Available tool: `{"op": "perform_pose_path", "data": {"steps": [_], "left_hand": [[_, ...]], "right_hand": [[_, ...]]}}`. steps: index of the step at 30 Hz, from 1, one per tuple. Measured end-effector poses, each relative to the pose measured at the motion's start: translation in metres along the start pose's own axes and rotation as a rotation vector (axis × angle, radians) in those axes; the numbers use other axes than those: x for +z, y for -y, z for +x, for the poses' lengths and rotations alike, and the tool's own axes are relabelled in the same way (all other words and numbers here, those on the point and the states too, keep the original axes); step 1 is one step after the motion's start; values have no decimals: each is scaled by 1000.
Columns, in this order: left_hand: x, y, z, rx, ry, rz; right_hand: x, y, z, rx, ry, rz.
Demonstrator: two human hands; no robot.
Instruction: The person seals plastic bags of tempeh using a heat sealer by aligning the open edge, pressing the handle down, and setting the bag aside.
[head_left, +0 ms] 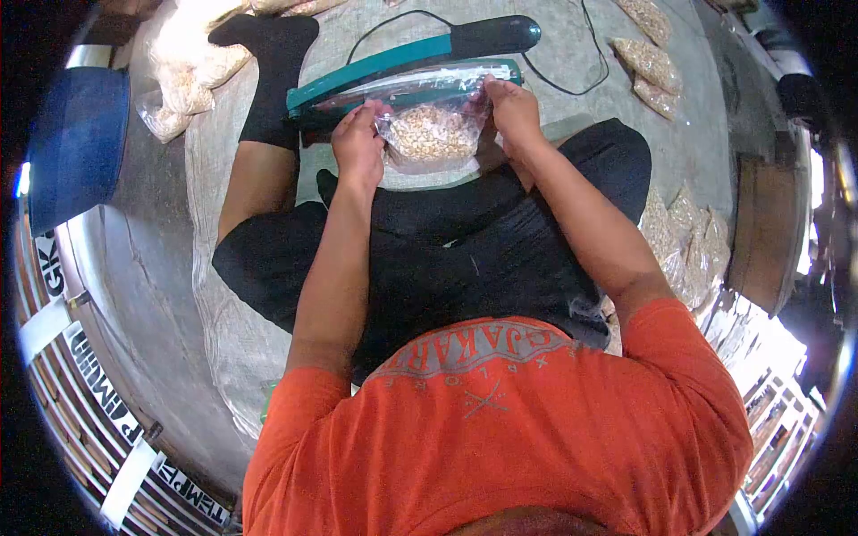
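A clear plastic bag point(433, 136) partly filled with pale beans is stretched between my two hands. My left hand point(359, 143) pinches its left upper edge, and my right hand point(514, 112) grips the upper right corner. The bag's unfilled top lies over the bed of a teal impulse sealer point(508, 71). Raised behind the bag is the sealer's arm point(384, 67), which ends in a black handle point(496, 36) at the right. The filled part of the bag hangs toward my lap.
Filled bags point(648, 67) lie at the upper right, with more bags point(688, 237) beside my right knee and others point(192, 80) at the upper left. A black cord point(599, 76) loops behind the sealer. A woven sheet point(214, 268) covers the floor; a blue container point(76, 143) stands left.
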State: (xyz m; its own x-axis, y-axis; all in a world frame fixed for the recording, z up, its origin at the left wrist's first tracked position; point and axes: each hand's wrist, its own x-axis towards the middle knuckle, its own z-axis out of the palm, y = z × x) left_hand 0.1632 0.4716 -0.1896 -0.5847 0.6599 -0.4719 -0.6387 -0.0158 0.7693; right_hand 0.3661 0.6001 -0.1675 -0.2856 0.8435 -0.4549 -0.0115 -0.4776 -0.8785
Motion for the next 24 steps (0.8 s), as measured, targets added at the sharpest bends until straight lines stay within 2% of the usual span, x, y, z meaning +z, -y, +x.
{"op": "perform_pose_path", "data": {"steps": [8,11,14,16,17,19,20,22,23,24], "left_hand": [[-3,1,5,6,37,-12],[-1,1,4,10,33,-6],[-1,0,4,-10,17,-23],[-3,-1,5,-25,55,-15],[-2,-1,5,-22,52,-20],[-1,0,3,3,40,-46],[-3,2,2,-1,36,-44],[-2,1,4,4,43,-18],[-1,1,5,6,48,-18],[-1,1,5,-6,43,-14]], "right_hand": [[-2,2,1,-5,-47,-90],[-11,-2,-2,-66,-71,-206],[-23,3,-8,-73,-184,-336],[-31,14,-20,-273,-226,-334],[-26,28,-28,-276,-221,-337],[-12,69,-47,-1007,-392,-520],[-7,86,-50,-1001,-391,-521],[-2,113,-45,-1453,-371,-868],[-1,115,-43,-1456,-376,-867],[0,117,-40,-1457,-277,-874]]}}
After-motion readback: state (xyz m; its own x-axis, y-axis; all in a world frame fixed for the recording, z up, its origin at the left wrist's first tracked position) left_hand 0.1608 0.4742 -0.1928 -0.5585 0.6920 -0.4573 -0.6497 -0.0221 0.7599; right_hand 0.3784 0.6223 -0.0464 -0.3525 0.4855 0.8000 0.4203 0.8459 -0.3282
